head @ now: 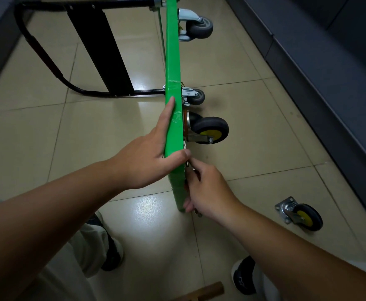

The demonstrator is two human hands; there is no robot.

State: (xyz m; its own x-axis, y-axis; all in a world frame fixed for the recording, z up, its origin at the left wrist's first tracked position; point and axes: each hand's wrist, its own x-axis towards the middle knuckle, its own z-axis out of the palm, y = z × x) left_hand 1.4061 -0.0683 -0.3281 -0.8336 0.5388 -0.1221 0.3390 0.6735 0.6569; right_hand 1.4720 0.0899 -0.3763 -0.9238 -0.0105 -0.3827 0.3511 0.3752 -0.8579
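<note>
At the near end of the green deck [173,61], stood on its long edge and running straight away from the person, the work is concentrated. The deck's upper edge is clasped by the left hand [149,157]: the fingers are laid flat along the left face and the thumb is hooked over the edge. Against the deck's right face, its underside, just below that thumb, a small metal tool [188,165] is gripped in the curled fingers of the right hand [208,192]; its kind cannot be told. Further along that face a yellow-hubbed caster [208,130] is seen mounted. A matching loose caster [303,216] is seen on the floor, well to the right of the deck's near end. The bare near corner is judged to be its mount. Both lie on the right hand's side, so the deck is best steadied from the left.
</note>
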